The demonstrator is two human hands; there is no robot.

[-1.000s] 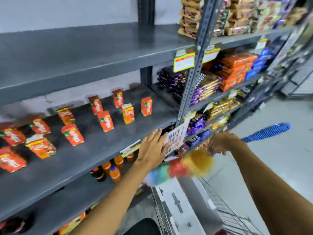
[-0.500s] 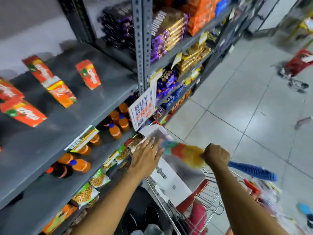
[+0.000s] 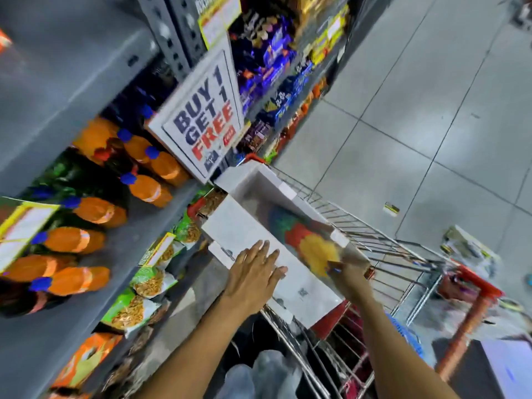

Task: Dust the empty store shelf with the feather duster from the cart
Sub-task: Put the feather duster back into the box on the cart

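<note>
Gripping the feather duster (image 3: pixel 309 243), the right hand (image 3: pixel 347 276) pointed its feathers toward eleven o'clock into the box (image 3: pixel 244 234); the left hand (image 3: pixel 254 273) lay flat, fingers spread.

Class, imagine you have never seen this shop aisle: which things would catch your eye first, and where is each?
The white BUY 1 GET 1 FREE sign juts from the shelf post at upper centre. Left of it, orange bottles with blue caps lie blurred on a grey shelf. Lower centre, the rainbow feather duster sits over a white box in the wire cart, the right hand at its base and the left hand flat on the box.
</note>
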